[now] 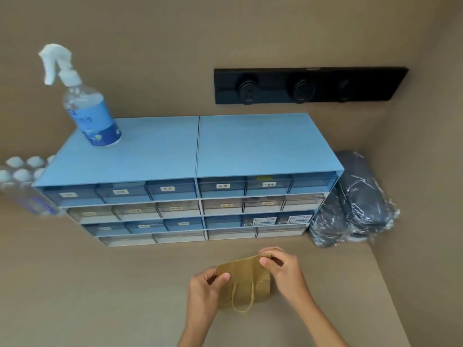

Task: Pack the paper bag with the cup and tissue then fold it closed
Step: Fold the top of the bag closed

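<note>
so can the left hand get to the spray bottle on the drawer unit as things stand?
Probably not right away. The left hand is pinching the paper bag, and the spray bottle stands far back on the drawer unit. Nothing blocks the path, though.

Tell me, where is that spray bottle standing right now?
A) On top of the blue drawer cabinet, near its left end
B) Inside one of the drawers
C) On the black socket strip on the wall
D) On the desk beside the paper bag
A: the spray bottle stands on the flat top of the blue drawer cabinet, toward its left end, well behind the paper bag that both hands are holding on the desk.
</note>
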Tool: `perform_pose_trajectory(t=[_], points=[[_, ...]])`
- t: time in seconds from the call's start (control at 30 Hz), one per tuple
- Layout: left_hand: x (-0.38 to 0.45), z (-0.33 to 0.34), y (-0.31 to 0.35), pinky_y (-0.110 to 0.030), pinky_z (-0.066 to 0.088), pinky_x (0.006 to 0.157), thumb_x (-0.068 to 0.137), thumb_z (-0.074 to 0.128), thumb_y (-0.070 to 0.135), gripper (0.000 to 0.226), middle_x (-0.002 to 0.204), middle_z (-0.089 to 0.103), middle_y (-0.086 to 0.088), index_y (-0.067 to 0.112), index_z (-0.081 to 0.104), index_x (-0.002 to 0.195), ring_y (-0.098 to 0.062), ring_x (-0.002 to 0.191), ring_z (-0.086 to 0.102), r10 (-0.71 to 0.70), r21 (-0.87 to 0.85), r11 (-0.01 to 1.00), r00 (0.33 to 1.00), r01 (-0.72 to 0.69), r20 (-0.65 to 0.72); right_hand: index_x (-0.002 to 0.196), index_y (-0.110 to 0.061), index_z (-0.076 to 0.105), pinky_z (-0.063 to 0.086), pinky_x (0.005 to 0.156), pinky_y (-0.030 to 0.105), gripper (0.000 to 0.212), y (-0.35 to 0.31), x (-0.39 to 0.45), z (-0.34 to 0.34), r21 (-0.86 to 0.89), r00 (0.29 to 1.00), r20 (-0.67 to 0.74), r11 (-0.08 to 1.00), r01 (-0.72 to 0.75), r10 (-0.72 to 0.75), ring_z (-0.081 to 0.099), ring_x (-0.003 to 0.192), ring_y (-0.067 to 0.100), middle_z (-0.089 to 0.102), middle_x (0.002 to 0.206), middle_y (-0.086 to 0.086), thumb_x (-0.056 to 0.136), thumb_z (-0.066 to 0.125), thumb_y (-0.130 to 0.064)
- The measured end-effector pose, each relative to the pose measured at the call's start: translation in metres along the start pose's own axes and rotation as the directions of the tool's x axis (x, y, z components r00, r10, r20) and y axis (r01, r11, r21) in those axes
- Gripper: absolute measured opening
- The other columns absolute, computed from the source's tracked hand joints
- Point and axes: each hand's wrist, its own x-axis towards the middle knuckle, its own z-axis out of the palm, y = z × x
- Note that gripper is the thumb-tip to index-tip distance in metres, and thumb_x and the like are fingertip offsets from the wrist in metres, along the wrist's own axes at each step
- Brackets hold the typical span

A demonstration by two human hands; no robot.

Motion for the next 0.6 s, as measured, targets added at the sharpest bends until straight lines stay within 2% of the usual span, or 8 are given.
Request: perform_pose_trajectory(t=[0.17,0.33,0.47,0.53,0.6], points=[[-0.01,0.001,0.002,-0.031,0.054,0.066,0.081,0.073,0.002,0.013,0.075,0.079,-0.006,0.012,0.079,0.075,-0.015,0.066,0.067,0.016,0.021,1.0,0.999,-0.016,-0.04,0.089,-0.006,0.075,0.048,0.084,0.013,0.012,0.001,-0.005,-0.002,0.039,0.999,0.031,0.999,0.028,-0.029,0.066,0.097,0.012,0.071,0.1,0.002,0.083,0.07,0.002],[-0.014,0.0,0.005,-0.032,0.055,0.073,0.083,0.07,0.0,0.015,0.08,0.08,-0.002,0.012,0.079,0.083,-0.017,0.077,0.072,0.059,0.066,0.996,0.998,-0.057,-0.03,0.092,-0.014,0.074,0.049,0.086,0.016,0.018,-0.001,-0.008,-0.002,0.049,0.998,0.035,0.997,0.052,-0.053,0.066,0.098,0.012,0.071,0.101,0.001,0.082,0.071,0.001],[-0.014,-0.004,0.005,-0.029,0.057,0.077,0.084,0.069,-0.001,0.019,0.083,0.08,0.006,0.015,0.078,0.087,-0.012,0.083,0.073,0.075,0.079,0.994,0.997,-0.074,-0.001,0.095,-0.018,0.073,0.05,0.089,0.021,0.02,-0.002,-0.015,-0.001,0.059,0.998,0.024,0.997,0.055,-0.057,0.066,0.1,0.013,0.071,0.103,0.0,0.083,0.071,-0.002],[-0.013,-0.006,0.005,-0.031,0.057,0.078,0.083,0.069,-0.003,0.02,0.085,0.08,0.004,0.014,0.078,0.088,-0.013,0.084,0.074,0.091,0.073,0.993,0.996,-0.092,0.019,0.099,-0.022,0.072,0.05,0.092,0.024,0.022,-0.004,-0.018,-0.002,0.045,0.999,0.032,0.998,0.041,-0.042,0.064,0.104,0.011,0.07,0.106,-0.004,0.084,0.071,-0.005],[-0.013,-0.007,0.005,-0.032,0.056,0.078,0.082,0.069,-0.004,0.023,0.085,0.08,0.004,0.016,0.077,0.089,-0.016,0.086,0.074,0.113,0.074,0.991,0.993,-0.115,0.029,0.104,-0.028,0.069,0.046,0.092,0.019,0.026,-0.006,-0.02,-0.002,0.01,0.999,0.033,0.999,0.033,-0.033,0.062,0.107,0.005,0.069,0.11,-0.009,0.085,0.071,-0.011]])
